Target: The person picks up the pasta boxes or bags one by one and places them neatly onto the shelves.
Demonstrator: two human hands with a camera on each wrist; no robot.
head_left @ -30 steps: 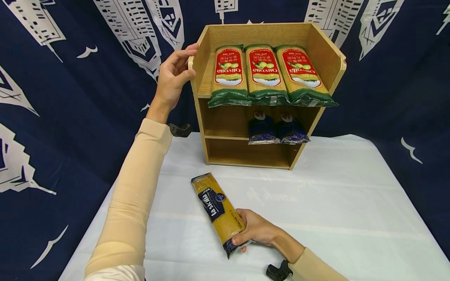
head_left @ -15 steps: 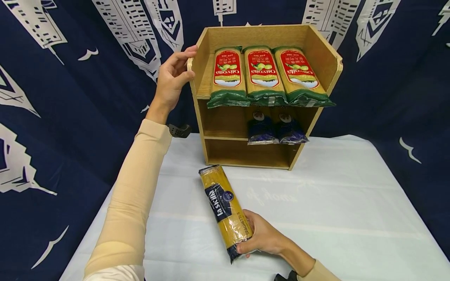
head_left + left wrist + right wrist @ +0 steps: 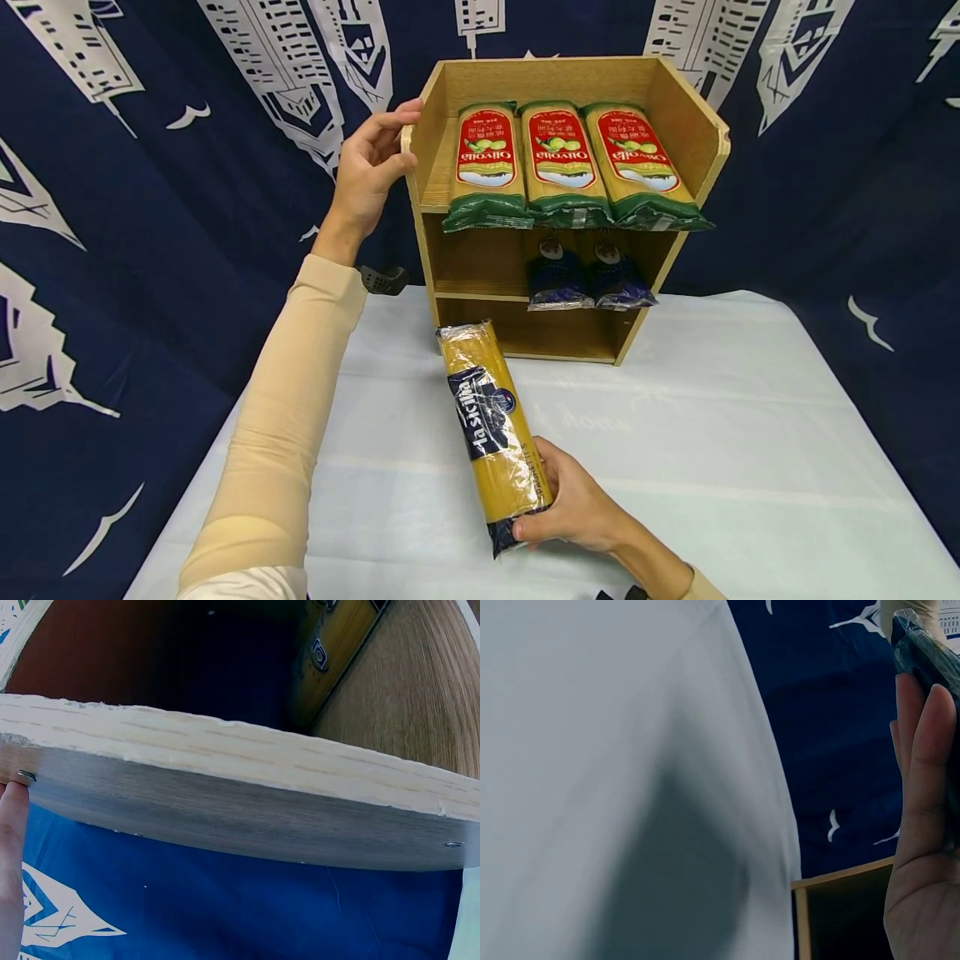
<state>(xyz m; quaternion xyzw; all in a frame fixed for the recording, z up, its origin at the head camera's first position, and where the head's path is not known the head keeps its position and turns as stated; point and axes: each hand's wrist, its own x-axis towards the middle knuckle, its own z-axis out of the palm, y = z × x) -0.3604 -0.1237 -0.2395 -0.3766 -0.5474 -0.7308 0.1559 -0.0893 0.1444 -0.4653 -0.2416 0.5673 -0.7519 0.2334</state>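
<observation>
My right hand (image 3: 573, 504) grips the lower end of a spaghetti pack (image 3: 491, 433), yellow with a dark blue label. Its far end tilts up in front of the small wooden shelf (image 3: 528, 71), overlapping the lower left opening. My left hand (image 3: 367, 171) holds the shelf's left side panel near the top, thumb at the front edge. In the left wrist view, a finger (image 3: 10, 847) touches the panel's outer face (image 3: 225, 795). The right wrist view shows the right hand (image 3: 926, 795) at the frame's edge, with the pack's dark end (image 3: 922, 652) partly cut off.
Three green-ended Olivoilà pasta packs (image 3: 558, 154) lie side by side on the top board, ends overhanging. Two blue-ended packs (image 3: 558, 279) lie on the middle board's right side. A white cloth (image 3: 712, 433) covers the table; a navy patterned curtain (image 3: 847, 208) hangs behind.
My right hand has lifted the spaghetti pack and moved it slightly right, its far end rising toward the shelf and turning more upright. My left hand stays on the side panel.
</observation>
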